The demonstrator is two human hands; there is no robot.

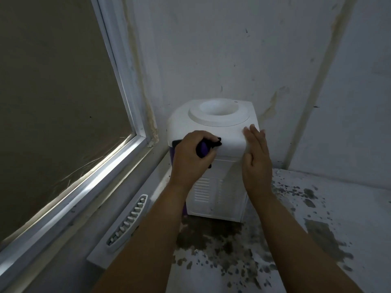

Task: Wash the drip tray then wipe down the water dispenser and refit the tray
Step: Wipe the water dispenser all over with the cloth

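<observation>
Dispenser [213, 132]: white, on the stained counter [317, 218] in the corner, top well holds no bottle.
Your left hand [190, 159]: grips dark cloth [204, 148] against dispenser's upper front.
Your right hand [255, 157]: flat, fingers straight, on its right edge.
Tray [127, 224]: slotted, lying left of dispenser by the window [88, 182].

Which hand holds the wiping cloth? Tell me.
The left hand: it grips the dark purple cloth against the water dispenser top. The right hand lies flat on the dispenser, holding nothing.

I am looking into a worn corner of a home or utility room. Stained plaster walls [243, 49] meet a covered window [53, 92], and a countertop water dispenser [213, 132] sits on a blotched counter [317, 218].
</observation>
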